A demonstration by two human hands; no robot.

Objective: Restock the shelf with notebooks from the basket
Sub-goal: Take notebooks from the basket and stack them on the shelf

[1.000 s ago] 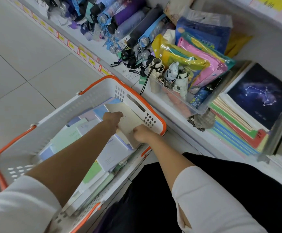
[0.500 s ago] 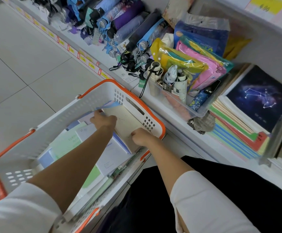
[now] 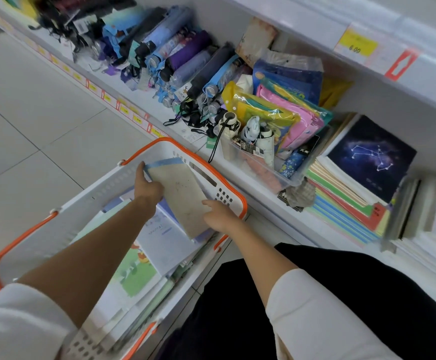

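From the head camera, two hands are over one white basket (image 3: 102, 188) with an orange rim. Between them is one beige notebook (image 3: 183, 196), tilted, with its far end raised near the far wall of the basket. Under it shows the blue edge of a second notebook (image 3: 163, 162).

The left hand (image 3: 146, 189) grips the left edge of the beige notebook, with one finger stretched up along the far corner. The right hand (image 3: 219, 215) holds the near right corner. Its thumb lies on the cover and its other fingers are hidden below.

Below the left forearm more notebooks lie in the basket. I can tell apart one white notebook (image 3: 165, 242) with small lettering and one green picture notebook (image 3: 133, 276). The others overlap too much for counting.

Beyond the right hand is the shelf (image 3: 261, 203). On it stands one clear box (image 3: 263, 175) with small goods. To the right of this hand one dark star notebook (image 3: 373, 157) lies on top of one stack of coloured notebooks (image 3: 341, 203). Far beyond the left hand lie many folded umbrellas (image 3: 185, 55), too many for an exact count. On the upper shelf edge is one yellow price label (image 3: 356, 44).
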